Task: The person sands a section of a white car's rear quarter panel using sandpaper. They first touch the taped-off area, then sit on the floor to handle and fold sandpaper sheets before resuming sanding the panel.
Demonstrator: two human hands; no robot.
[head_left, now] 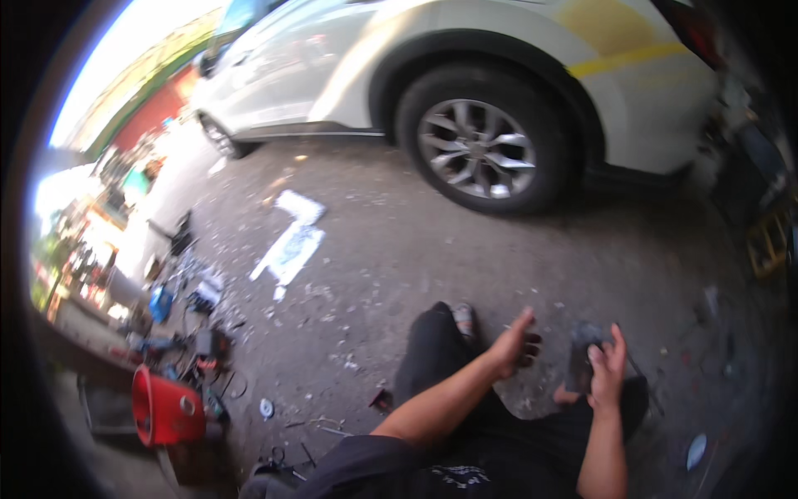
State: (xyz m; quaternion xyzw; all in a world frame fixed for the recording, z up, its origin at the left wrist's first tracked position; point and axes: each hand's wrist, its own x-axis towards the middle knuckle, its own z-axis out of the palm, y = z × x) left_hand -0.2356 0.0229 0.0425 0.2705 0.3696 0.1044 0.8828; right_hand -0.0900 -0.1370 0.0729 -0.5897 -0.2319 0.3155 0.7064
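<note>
I am seated low beside a white car (pixel 283 91). My right hand (pixel 611 374) grips a dark, flat, rectangular piece (pixel 580 359), its thumb pressed on the near face; blur hides its exact kind. To the left, over my knees, my left hand (pixel 515 345) holds nothing, with its fingers apart. The two hands do not touch each other. Beyond them stands the car's rear wheel (pixel 478 150) with a silver rim. Behind that wheel, the rear panel carries a tan patch (pixel 611 25) and a yellow strip (pixel 628 60).
A red bucket (pixel 170 407) stands at the lower left, near a pile of tools and cords (pixel 204 349). White paper sheets (pixel 293 249) and scattered scraps lie on the concrete floor (pixel 366 224). At the far right is a yellow frame-like object (pixel 766 243).
</note>
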